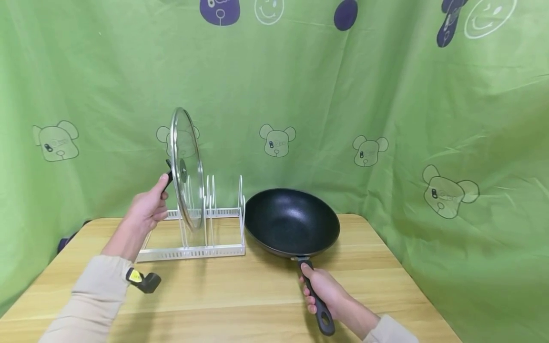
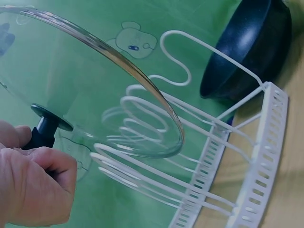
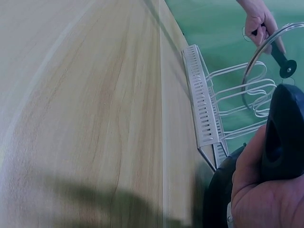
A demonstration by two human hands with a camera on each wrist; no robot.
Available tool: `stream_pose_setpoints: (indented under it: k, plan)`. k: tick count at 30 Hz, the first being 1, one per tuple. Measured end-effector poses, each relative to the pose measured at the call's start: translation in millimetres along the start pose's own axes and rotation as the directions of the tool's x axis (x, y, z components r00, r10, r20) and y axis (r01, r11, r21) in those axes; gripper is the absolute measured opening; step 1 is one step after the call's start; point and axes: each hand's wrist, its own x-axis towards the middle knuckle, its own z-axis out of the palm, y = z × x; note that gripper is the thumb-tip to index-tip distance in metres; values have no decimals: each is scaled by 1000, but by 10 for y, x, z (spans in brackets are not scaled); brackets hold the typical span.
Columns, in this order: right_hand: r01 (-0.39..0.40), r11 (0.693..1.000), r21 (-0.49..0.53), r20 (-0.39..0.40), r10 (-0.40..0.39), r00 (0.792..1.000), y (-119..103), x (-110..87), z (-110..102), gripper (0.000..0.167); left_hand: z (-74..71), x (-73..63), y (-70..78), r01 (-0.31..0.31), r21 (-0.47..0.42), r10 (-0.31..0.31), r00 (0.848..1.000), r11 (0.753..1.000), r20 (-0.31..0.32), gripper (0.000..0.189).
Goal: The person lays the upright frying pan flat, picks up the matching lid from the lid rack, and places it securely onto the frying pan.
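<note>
My left hand (image 1: 149,206) grips the black knob of a glass pot lid (image 1: 188,143). The lid stands on edge with its metal rim overlapping the wire dividers of a white rack (image 1: 193,252). In the left wrist view the curled fingers (image 2: 42,185) hold the knob (image 2: 45,130), and the lid's lower rim is among the looped wires. My right hand (image 1: 328,293) is wrapped around the handle (image 1: 319,305) of a black wok (image 1: 291,221), thumb along its top. The wok, upright and without contents, is just right of the rack.
Both the rack and wok are at the back of a wooden table (image 1: 240,305). Behind and to the right hangs a green curtain (image 1: 317,95) printed with bear faces. A black camera on a strap (image 1: 143,280) sits at the left wrist.
</note>
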Motion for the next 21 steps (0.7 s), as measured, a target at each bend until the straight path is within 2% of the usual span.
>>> stream_pose_setpoints:
  k: [5,10,14,18,21]
  plan:
    - [0,1000,6,7,0,1000,2,-9,-13,36,85,-35,121,-39,18,38,999,999,20,42]
    - [5,1000,11,5,-5,1000,-20,-15,-20,36,197,-42,258,-90,77,91,996,993,-16,45]
    - [8,1000,12,6,-8,1000,-21,-11,-19,36,289,-78,348,-132,148,140,989,980,-48,47]
    - [7,1000,11,9,-7,1000,-7,-8,-13,36,378,-141,409,-148,200,160,986,969,-46,47]
    - [3,1000,12,2,-3,1000,-2,-6,-9,36,461,-191,438,-165,269,183,982,949,-45,49]
